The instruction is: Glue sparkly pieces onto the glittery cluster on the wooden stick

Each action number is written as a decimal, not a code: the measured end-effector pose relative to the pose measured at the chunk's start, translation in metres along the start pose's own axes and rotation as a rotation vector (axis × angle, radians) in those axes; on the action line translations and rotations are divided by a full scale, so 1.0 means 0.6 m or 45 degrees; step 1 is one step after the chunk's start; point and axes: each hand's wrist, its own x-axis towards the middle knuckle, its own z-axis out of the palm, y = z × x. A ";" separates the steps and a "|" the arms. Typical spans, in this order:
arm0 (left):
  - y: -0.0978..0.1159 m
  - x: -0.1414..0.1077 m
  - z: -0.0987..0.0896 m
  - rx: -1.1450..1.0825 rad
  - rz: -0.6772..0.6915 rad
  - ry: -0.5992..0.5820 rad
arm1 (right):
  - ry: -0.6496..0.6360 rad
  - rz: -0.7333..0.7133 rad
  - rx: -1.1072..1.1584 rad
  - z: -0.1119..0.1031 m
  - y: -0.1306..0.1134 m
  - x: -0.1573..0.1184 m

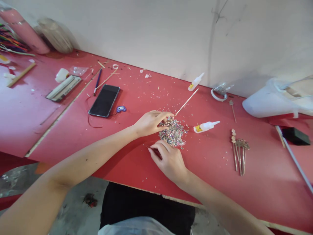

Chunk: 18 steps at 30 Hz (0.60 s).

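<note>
My left hand (153,123) is curled over the far left edge of a heap of small glittering rhinestones (174,133). Its fingers close on the ornate head of a metal hair stick, whose thin shaft (187,102) points up and right. Nearer the table's front edge, my right hand (170,160) pinches a thin dark tool (147,146); only its fine tip shows to the left, and the rest is hidden by the fingers. Right of the heap lies a small white glue bottle (206,126) with a yellow label, and another glue bottle (195,82) rests farther back.
Several hair sticks (241,153) lie in a bunch at right, with a single one (233,111) behind. A phone (104,101), a purple trinket (121,109) and a pencil (98,81) are at left. A white bucket (269,98) lies by the wall.
</note>
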 end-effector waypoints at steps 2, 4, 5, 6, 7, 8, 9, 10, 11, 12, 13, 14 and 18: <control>0.001 0.000 0.000 0.004 -0.005 -0.001 | 0.006 -0.018 0.002 0.000 -0.001 0.001; 0.001 0.000 -0.001 0.005 0.000 0.002 | 0.009 -0.031 0.002 0.000 -0.001 0.002; 0.001 0.000 -0.001 0.004 0.003 0.003 | 0.012 -0.035 0.000 0.000 -0.002 0.002; 0.001 0.000 -0.001 0.004 0.007 0.005 | 0.014 -0.039 -0.003 0.000 -0.002 0.002; 0.001 0.001 -0.001 0.004 0.010 0.007 | 0.016 -0.040 -0.007 0.000 -0.002 0.002; 0.000 0.001 -0.001 0.007 0.010 0.009 | 0.018 -0.042 -0.010 0.001 -0.002 0.002; 0.000 0.001 0.000 0.012 0.009 0.010 | 0.019 -0.044 -0.014 0.001 -0.002 0.002; 0.000 0.001 0.000 0.017 0.006 0.011 | 0.019 -0.045 -0.018 0.001 -0.002 0.002; 0.000 0.000 0.000 0.022 0.002 0.011 | 0.018 -0.048 -0.021 0.001 -0.002 0.002; -0.001 0.000 0.001 0.025 -0.003 0.010 | 0.016 -0.050 -0.022 0.002 -0.001 0.001; -0.001 0.000 0.001 0.025 -0.006 0.010 | 0.014 -0.053 -0.022 0.002 -0.001 0.001; -0.001 0.000 0.001 0.024 -0.009 0.012 | 0.015 -0.056 -0.021 0.002 -0.001 0.001; -0.001 0.000 0.002 0.021 0.004 0.026 | 0.018 -0.064 -0.009 0.001 0.001 0.000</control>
